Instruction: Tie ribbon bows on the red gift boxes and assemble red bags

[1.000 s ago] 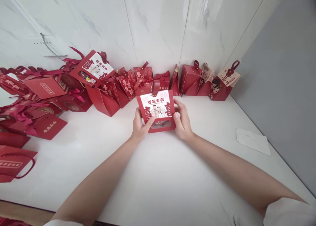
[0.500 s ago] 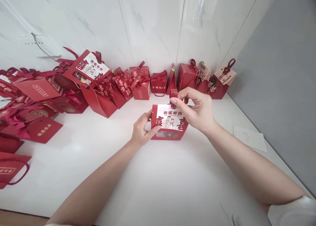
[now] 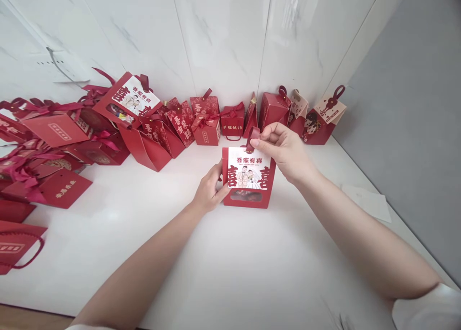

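Observation:
In the middle of the head view stands a red gift box with a white printed flap showing a couple and a small clear window low on its front. My left hand grips the box's left side, thumb at the front and fingers partly hidden behind. At the top, my right hand pinches the dark red ribbon loop between thumb and forefinger. The other right fingers are curled.
Red gift boxes with ribbons crowd the left, a red box among them. More, including a beige-topped box, line the tiled wall. A white sheet lies at the right by the grey panel.
The box's front has turned more squarely toward me, and its flap and window show more fully. My right hand has shifted slightly while pinching the ribbon loop; the left still grips the side.

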Demonstrator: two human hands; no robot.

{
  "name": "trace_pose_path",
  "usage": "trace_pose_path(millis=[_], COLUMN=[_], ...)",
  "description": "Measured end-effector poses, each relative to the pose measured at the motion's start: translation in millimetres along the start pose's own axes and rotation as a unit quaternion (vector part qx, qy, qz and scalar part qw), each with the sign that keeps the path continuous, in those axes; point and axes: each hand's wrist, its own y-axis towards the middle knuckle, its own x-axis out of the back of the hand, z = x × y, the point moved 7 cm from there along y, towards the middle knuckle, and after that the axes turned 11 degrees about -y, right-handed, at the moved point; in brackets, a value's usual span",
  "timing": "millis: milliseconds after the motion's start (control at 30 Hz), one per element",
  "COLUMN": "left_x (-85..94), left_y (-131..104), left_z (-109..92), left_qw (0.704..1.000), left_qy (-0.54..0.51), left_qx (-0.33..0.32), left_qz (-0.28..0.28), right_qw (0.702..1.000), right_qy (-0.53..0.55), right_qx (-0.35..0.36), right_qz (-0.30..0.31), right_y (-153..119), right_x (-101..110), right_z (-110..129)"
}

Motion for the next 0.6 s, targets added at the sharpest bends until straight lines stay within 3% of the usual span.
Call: trace_pose_path(millis=[300,500,600], left_x=[1.3,5.4,5.3], left_y=[2.4,1.8,1.1], left_z=[-7.9,3.2,3.0], left_qw=[0.997,0.999,0.999], left_qy=[0.071,0.02,0.022], left_qx=[-0.01,0.019,0.017], left_qz=[0.003,-0.035,-0.033], right_qw=[0.998,0.98,0.966], right_qy=[-0.057,-0.179,-0.236], right_qx=[0.031,-0.002,0.004], right_qz=[-0.011,0.09,0.107], right_y=[-6.8,-4.0,-6.1], right_x=[4.4,2.1,0.1], right_z=[23.4,11.9,14.8])
